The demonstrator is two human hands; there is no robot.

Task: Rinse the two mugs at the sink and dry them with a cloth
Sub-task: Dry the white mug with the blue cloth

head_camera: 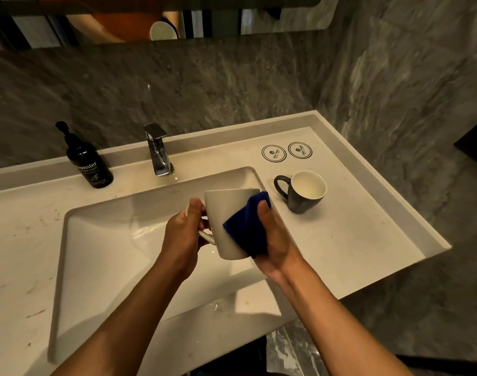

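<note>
I hold a white mug (226,215) above the right part of the sink basin (101,240). My left hand (187,234) grips its handle. My right hand (272,237) presses a folded blue cloth (248,229) against the mug's right side. A second mug (303,191), dark outside and white inside, stands upright on the counter to the right of the basin, its handle pointing left. The white mug's opening faces away from me, so its inside is hidden.
A chrome tap (158,150) stands behind the basin, no water running from it. A black pump bottle (89,161) sits at the back left. Two round coasters (286,151) lie at the back right. The counter's right edge (394,191) drops off beside a stone wall.
</note>
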